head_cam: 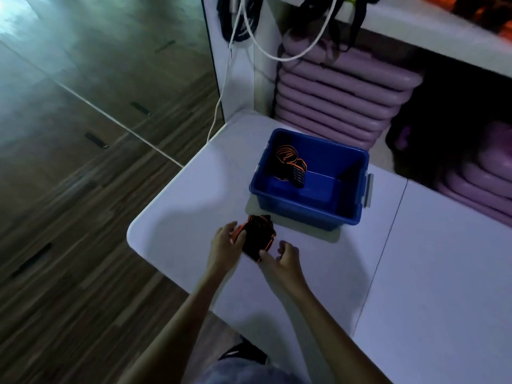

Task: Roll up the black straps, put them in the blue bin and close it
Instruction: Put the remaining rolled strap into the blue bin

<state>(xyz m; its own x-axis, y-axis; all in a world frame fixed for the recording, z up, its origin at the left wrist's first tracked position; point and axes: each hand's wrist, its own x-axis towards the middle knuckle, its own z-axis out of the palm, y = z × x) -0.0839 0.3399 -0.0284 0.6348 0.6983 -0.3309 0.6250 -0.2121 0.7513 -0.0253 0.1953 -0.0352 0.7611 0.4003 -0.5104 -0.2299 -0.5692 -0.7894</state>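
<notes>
Strap in hand: a black strap roll with orange edging (259, 236) sits on the white table (415, 273), just in front of the blue bin (304, 214).
Left hand (225, 246): fingers curled against the roll's left side.
Right hand (285, 254): thumb and fingers pinching the roll's near corner.
Risk: the coil looks loose; letting go of either side could let it spring open, and a careless lift could unwind it.
Bin contents: 2 rolled straps (291, 164) in the far left corner; the rest is bare.
Lid: none in view.
</notes>
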